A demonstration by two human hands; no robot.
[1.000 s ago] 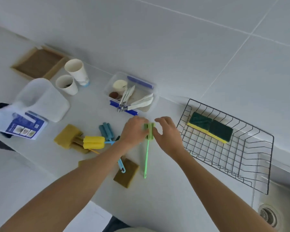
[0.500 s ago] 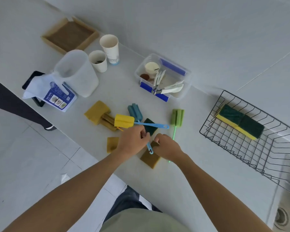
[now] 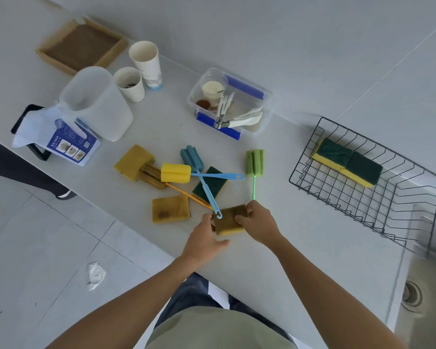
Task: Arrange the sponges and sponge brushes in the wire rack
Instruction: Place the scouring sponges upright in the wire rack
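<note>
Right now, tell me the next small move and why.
Probably lift the brown sponge clear and carry it right to the wire rack. The right hand grips its edge, the left hand touches it, and the blue brush handle overlaps its corner, so raise it gently.

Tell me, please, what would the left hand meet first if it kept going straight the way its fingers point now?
Most likely the brownish sponge, directly ahead of the left hand and already gripped by the right hand. The blue brush handle lies across its near corner; depth is uncertain.
</note>
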